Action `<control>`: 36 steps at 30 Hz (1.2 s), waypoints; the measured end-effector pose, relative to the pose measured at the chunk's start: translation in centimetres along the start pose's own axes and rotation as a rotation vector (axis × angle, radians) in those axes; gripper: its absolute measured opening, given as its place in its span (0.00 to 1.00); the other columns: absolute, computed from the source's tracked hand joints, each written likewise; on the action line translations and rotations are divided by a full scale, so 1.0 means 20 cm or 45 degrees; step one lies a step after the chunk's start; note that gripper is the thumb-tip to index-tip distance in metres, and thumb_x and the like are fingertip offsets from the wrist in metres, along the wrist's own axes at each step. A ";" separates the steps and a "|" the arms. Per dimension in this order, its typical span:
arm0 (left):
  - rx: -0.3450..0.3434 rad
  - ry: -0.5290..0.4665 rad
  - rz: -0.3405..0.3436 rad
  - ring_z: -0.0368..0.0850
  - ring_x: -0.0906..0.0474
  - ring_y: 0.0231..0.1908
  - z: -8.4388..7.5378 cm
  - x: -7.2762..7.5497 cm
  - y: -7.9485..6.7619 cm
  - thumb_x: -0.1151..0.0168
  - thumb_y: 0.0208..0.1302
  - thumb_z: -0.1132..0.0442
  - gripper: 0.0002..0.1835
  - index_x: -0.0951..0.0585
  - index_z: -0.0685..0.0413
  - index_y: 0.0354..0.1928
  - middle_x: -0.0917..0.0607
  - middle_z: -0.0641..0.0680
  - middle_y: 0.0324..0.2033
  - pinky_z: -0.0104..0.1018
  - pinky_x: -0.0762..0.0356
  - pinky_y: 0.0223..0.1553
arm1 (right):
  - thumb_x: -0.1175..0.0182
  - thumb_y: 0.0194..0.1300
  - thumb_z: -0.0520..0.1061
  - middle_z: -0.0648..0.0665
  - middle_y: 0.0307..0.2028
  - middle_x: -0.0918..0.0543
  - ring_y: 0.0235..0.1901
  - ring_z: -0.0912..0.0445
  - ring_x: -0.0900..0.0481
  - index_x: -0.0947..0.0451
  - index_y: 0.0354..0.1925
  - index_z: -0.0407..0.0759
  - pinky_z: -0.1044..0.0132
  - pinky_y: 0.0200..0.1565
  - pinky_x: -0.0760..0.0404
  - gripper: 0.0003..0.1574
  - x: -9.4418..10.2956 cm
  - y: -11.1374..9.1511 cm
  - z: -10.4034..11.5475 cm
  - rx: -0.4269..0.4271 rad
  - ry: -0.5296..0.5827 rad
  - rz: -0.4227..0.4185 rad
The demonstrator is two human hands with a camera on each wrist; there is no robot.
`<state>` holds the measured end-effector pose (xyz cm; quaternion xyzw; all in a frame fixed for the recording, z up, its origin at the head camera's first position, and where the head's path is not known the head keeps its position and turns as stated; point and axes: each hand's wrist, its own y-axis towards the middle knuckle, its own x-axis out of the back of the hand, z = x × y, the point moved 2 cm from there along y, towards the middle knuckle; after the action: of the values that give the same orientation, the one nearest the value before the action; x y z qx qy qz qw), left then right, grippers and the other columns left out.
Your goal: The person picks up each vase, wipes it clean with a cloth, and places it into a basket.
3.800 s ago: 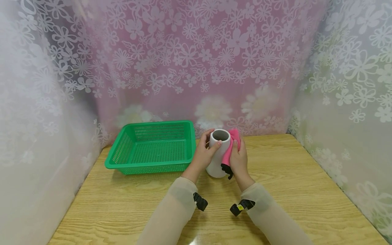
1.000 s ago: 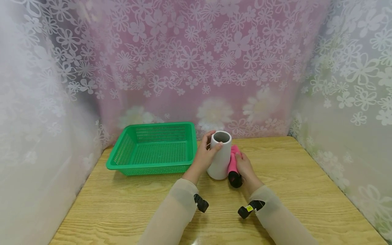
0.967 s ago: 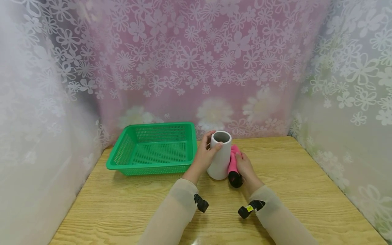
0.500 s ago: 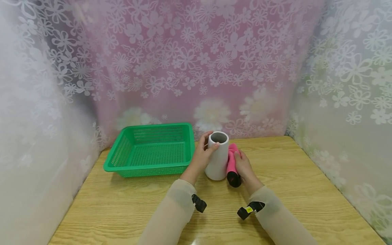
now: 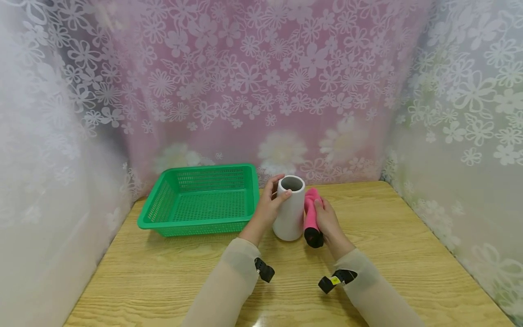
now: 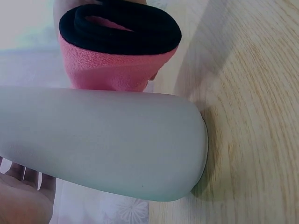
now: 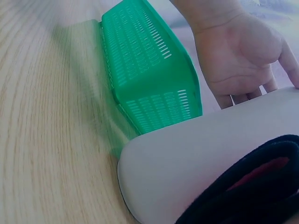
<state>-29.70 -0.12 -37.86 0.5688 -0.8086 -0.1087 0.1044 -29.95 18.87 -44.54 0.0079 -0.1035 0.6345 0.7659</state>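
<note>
A white vase (image 5: 289,215) with a round open mouth stands upright on the wooden table. My left hand (image 5: 267,206) grips its upper part from the left, thumb on the near side just under the rim. In my right hand (image 5: 328,221) is a folded pink cloth (image 5: 311,213) with a black edge, held close against the vase's right side. The left wrist view shows the cloth's rolled black edge (image 6: 126,29) beyond the vase (image 6: 107,140); whether they touch is unclear. In the right wrist view the left palm (image 7: 243,53) lies along the vase (image 7: 196,149).
A green perforated plastic basket (image 5: 200,222) sits on the table (image 5: 171,277) just left of the vase, with nothing in it. Flowered curtains (image 5: 261,91) hang behind the table and along both sides.
Compared with the earliest frame, my right hand and the cloth sit lower along the vase, and the cloth is folded differently. Lately they shifted slightly right. My left hand keeps its grip.
</note>
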 end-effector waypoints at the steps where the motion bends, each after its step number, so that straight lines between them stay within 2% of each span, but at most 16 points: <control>1: -0.007 0.006 0.005 0.62 0.35 0.67 0.00 0.00 0.00 0.43 0.74 0.63 0.31 0.39 0.59 0.74 0.32 0.64 0.68 0.57 0.35 0.66 | 0.62 0.82 0.54 0.32 0.75 0.45 0.72 0.41 0.44 0.55 0.79 0.39 0.48 0.73 0.47 0.38 0.00 0.00 0.00 -0.004 0.008 0.003; 7: -0.020 0.005 0.020 0.61 0.34 0.67 0.00 -0.01 0.00 0.43 0.74 0.64 0.30 0.39 0.60 0.74 0.31 0.65 0.67 0.57 0.35 0.66 | 0.64 0.82 0.55 0.33 0.75 0.45 0.69 0.42 0.41 0.58 0.80 0.42 0.50 0.72 0.43 0.38 0.01 -0.01 0.00 -0.033 0.042 0.019; 18: -0.044 -0.047 0.024 0.62 0.35 0.66 0.01 0.00 0.01 0.45 0.74 0.66 0.30 0.40 0.65 0.73 0.32 0.68 0.66 0.56 0.36 0.66 | 0.65 0.82 0.59 0.35 0.76 0.46 0.70 0.43 0.42 0.60 0.81 0.47 0.49 0.72 0.44 0.39 0.04 -0.04 0.05 -0.016 0.018 0.018; 28: -0.024 -0.071 0.026 0.59 0.33 0.63 0.01 0.01 0.03 0.46 0.74 0.66 0.29 0.39 0.64 0.73 0.30 0.67 0.65 0.49 0.32 0.62 | 0.67 0.82 0.60 0.35 0.76 0.49 0.70 0.42 0.43 0.63 0.81 0.48 0.48 0.71 0.43 0.40 0.09 -0.09 0.12 0.027 0.005 0.009; 36: -0.062 -0.078 0.030 0.60 0.32 0.61 0.01 0.01 0.04 0.47 0.72 0.69 0.28 0.38 0.67 0.72 0.29 0.69 0.63 0.44 0.31 0.61 | 0.68 0.81 0.61 0.37 0.77 0.50 0.70 0.43 0.43 0.64 0.81 0.51 0.49 0.71 0.43 0.40 0.10 -0.11 0.17 0.070 0.016 0.012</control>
<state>-30.48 -0.13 -37.78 0.5527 -0.8153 -0.1445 0.0946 -27.88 19.93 -40.69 0.0245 -0.0810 0.6409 0.7629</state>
